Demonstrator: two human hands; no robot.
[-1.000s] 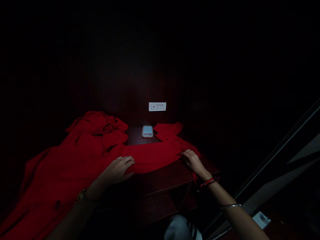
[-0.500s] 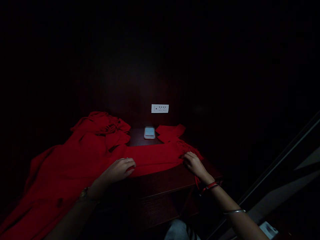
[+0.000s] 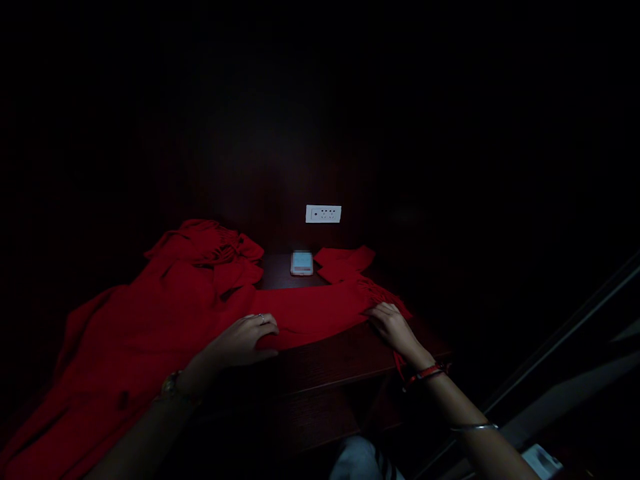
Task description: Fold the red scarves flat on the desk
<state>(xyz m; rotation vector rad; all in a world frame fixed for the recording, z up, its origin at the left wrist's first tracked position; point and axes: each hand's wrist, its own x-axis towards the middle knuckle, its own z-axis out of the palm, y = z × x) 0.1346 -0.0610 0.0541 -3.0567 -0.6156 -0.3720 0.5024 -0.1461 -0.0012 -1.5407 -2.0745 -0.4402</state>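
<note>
A red fringed scarf (image 3: 315, 307) stretches across a dark wooden shelf, joined at the left to a large rumpled spread of the same red cloth (image 3: 150, 327). My left hand (image 3: 245, 339) rests at the scarf's near edge, its thumb apart from the fingers, with a ring on one finger. At the scarf's right end, beside the fringe (image 3: 383, 293), my right hand (image 3: 393, 325) has its fingers closed on the near corner. Its fingertips are partly hidden in shadow. Another folded red piece (image 3: 345, 261) lies behind that end.
A small pale device (image 3: 302, 263), blurred out, sits on the shelf behind the scarf. The back wall carries a white socket plate (image 3: 323, 214). The shelf's front edge (image 3: 340, 381) runs below my hands, and a pale-edged frame slants at the right. Everything is dim.
The thumb of my left hand has moved away from its fingers at the scarf's edge. My right hand stays at the corner. The view has shifted slightly.
</note>
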